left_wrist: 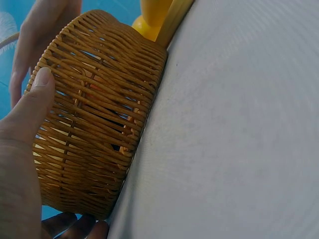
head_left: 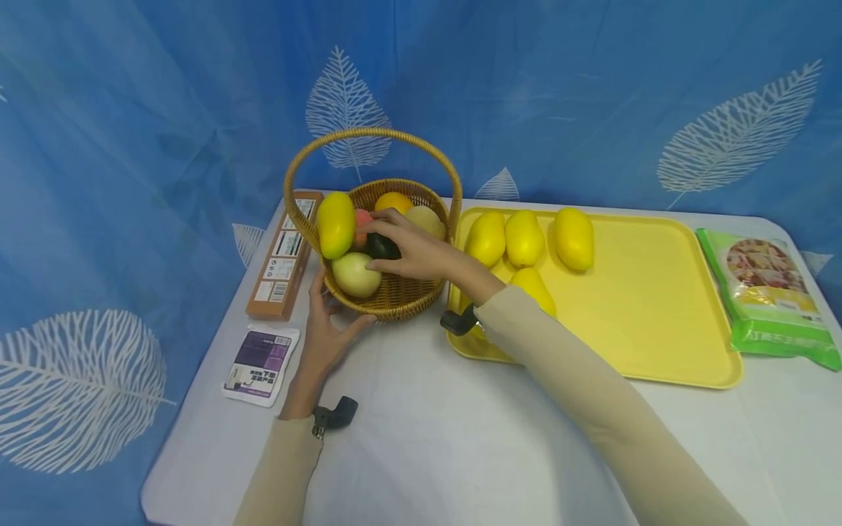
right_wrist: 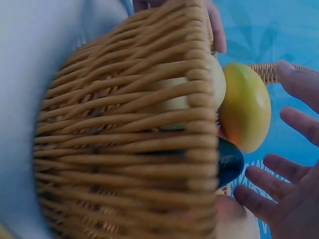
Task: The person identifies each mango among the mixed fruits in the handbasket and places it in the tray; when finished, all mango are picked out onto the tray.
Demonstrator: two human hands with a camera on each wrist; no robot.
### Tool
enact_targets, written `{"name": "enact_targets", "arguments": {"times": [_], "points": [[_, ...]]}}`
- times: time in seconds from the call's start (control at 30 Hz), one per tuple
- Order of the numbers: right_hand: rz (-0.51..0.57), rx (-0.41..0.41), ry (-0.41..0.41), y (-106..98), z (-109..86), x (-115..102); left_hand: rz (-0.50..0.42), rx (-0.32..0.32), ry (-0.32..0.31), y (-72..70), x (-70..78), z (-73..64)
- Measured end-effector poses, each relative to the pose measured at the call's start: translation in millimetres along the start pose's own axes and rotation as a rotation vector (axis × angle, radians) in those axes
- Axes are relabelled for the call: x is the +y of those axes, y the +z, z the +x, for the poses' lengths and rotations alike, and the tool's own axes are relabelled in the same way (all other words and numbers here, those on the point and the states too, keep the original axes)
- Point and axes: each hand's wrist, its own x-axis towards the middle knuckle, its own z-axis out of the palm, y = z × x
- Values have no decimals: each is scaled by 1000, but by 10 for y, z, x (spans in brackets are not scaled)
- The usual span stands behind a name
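A wicker basket (head_left: 401,310) with a tall looped handle holds several fruits. My left hand (head_left: 327,332) grips its near left side, thumb at the rim and fingers curled round the wall in the left wrist view. Over the fruit, my right hand (head_left: 417,250) spreads its fingers with nothing between them. Below that hand lies a dark green fruit (head_left: 383,247), partly covered. A yellow-green mango (head_left: 336,225) leans high on the left rim. Beside it are a pale round fruit (head_left: 357,275) and a reddish fruit (head_left: 362,228); an orange (head_left: 393,203) and another pale fruit (head_left: 427,221) sit farther back.
Right of the basket, a yellow tray (head_left: 645,307) carries several yellow mangoes (head_left: 574,239). A green food bag (head_left: 770,292) lies past its right end. At left are a long brown box (head_left: 283,256) and a purple-and-white packet (head_left: 261,365). A blue leaf-print curtain (head_left: 559,109) hangs behind.
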Motion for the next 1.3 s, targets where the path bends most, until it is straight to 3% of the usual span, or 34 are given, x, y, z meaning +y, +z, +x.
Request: {"name": "enact_targets", "arguments": {"times": [0.17,0.7,0.97,1.3], "points": [[-23,-6,15,-17,177,-43,0,-14,-29,-25,190,-11],[-83,-106,-70,70,538,-116,8,-19,-31,-10,215,8],[-30,-82,-59,65,562,-87,2,-13,-22,-6,202,10],[11,24,-89,33,407,-30,-2,-7,-34,-10,190,-1]]}}
